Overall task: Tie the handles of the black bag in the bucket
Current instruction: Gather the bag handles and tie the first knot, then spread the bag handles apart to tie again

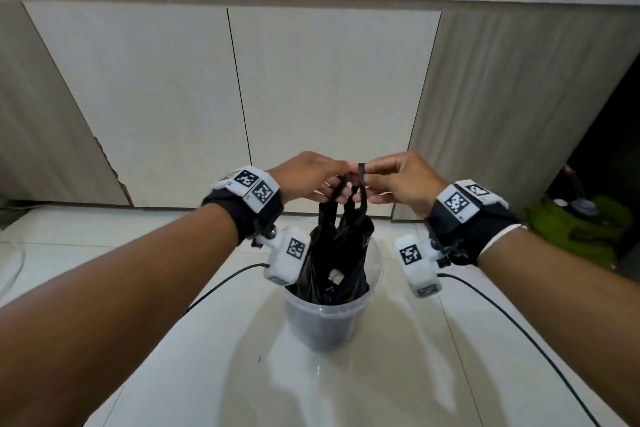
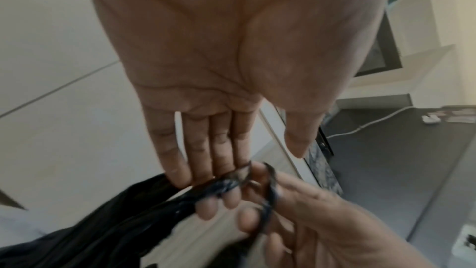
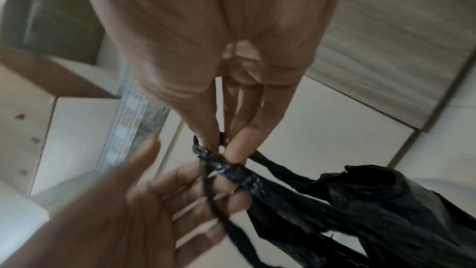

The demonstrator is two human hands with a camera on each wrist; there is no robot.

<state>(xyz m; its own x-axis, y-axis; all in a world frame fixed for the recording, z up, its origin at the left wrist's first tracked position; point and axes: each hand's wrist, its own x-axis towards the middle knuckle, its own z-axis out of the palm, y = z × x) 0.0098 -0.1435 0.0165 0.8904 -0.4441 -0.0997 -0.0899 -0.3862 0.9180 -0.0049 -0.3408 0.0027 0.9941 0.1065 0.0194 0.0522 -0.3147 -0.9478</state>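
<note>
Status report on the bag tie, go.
Left hand and right hand each pinch a handle above the bucket. Black bag sits in it, no knot visible. Nothing in the way.

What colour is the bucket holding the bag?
Clear, translucent plastic bucket; the head view shows it best.

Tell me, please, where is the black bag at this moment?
In the head view, the black bag stands in the clear bucket on the white floor at centre; its handles are pulled up between the left hand and right hand.
</note>
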